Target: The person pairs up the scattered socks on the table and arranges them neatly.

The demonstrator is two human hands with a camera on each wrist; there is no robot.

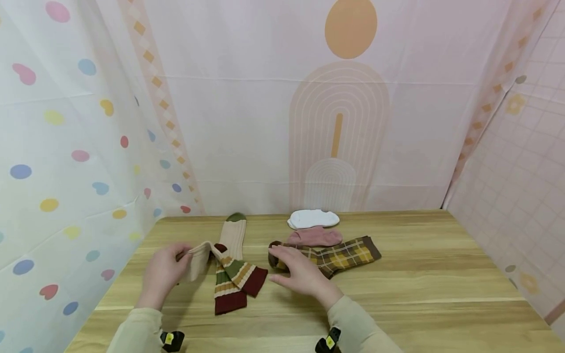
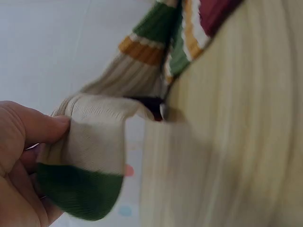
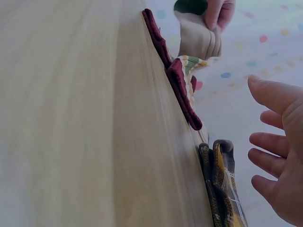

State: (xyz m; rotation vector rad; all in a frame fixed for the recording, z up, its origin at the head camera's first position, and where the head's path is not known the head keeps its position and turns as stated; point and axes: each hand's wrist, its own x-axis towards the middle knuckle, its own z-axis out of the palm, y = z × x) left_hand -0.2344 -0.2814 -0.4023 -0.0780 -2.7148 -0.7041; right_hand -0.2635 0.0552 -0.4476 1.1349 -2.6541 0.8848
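Observation:
My left hand [image 1: 162,274] pinches a cream ribbed sock [image 2: 94,137] between thumb and fingers, lifting its foot end off the table. Its dark green toe [image 2: 83,191] hangs down beside the fingers, while its striped leg slants to a burgundy cuff [image 1: 255,281]. Beneath it lies a matching sock [image 1: 232,238], toe toward the back, its own cuff toward the front. My right hand [image 1: 304,277] holds nothing; its fingers are spread just over the near-left end of the brown and yellow plaid socks [image 1: 350,254], as the right wrist view also shows.
Behind the plaid socks lie pink socks [image 1: 315,237], with white socks [image 1: 314,218] farther back near the table's rear edge. The wooden table [image 1: 423,289] meets a patterned cloth backdrop [image 1: 238,122] at the back, and cloth hangs on both sides.

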